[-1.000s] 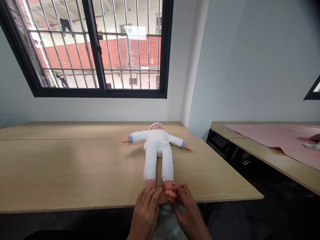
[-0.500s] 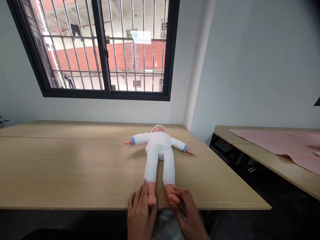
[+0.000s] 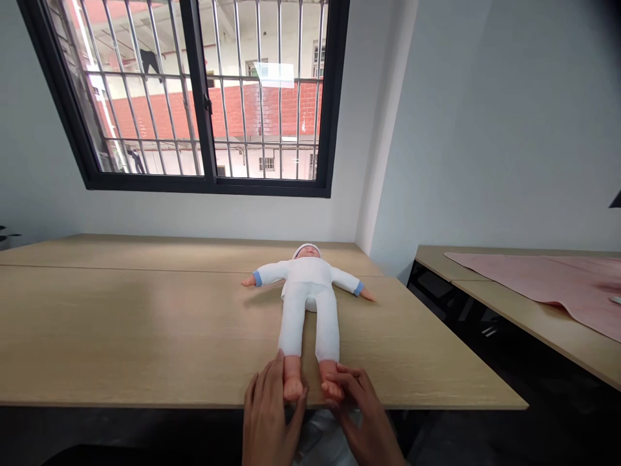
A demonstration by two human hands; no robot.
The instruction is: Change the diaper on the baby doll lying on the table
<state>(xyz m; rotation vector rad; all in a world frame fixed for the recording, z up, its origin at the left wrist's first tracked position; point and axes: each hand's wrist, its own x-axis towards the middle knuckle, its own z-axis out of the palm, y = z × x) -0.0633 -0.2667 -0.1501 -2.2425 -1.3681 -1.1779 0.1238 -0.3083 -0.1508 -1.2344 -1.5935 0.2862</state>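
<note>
A baby doll in a white outfit with blue cuffs and a white cap lies on its back on the wooden table. Its arms are spread wide and its bare feet point at me, by the front edge. My left hand curves around the doll's left-side foot in view, fingers along the ankle and thumb near the toes. Around the other foot, my right hand is closed, its fingers bent over the ankle and its thumb below the toes.
A second table stands to the right across a dark gap, with a pink mat on it. Behind the first table is a white wall with a barred, dark-framed window.
The doll's legs and feet have shifted very slightly, and my left hand has moved a touch to the left. Both hands stay at the feet.
</note>
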